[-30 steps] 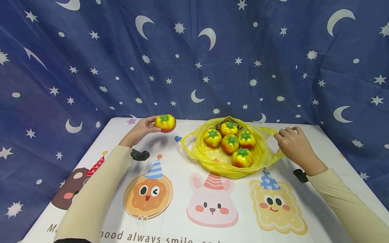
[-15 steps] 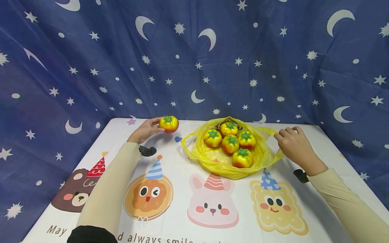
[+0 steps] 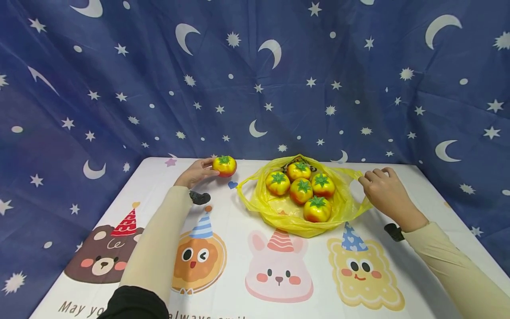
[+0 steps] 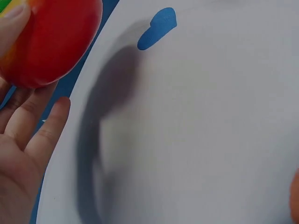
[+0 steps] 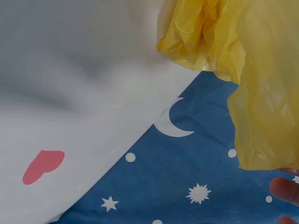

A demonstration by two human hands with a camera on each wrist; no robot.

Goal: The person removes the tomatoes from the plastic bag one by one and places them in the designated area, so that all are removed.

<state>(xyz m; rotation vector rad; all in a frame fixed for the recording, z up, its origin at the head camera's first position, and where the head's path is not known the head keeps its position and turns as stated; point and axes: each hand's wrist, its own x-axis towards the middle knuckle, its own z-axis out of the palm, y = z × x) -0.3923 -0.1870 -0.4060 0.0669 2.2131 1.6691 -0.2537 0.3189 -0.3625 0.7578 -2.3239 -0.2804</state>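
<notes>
My left hand (image 3: 196, 173) holds a yellow-and-red tomato (image 3: 224, 166) with a green leafy top, at the back of the table, left of the bag. In the left wrist view the thumb lies on the upper side of the tomato (image 4: 56, 44) and fingers are under it; its shadow falls on the cloth. A yellow plastic bag (image 3: 292, 228) lies spread with its mouth wide, and several similar tomatoes (image 3: 301, 191) sit inside. At the bag's right side my right hand (image 3: 385, 191) pinches a handle; in the right wrist view the yellow plastic (image 5: 268, 93) hides most of the grip.
A white tablecloth (image 3: 235, 266) printed with cartoon figures covers the table. Behind it hangs a dark blue curtain (image 3: 223, 128) with moons and stars. A loose left handle loop (image 3: 241, 197) of the bag points toward the left hand.
My left hand has carried the tomato a little to the right and slightly lower, closer to the bag. The right hand and the bag have stayed nearly still.
</notes>
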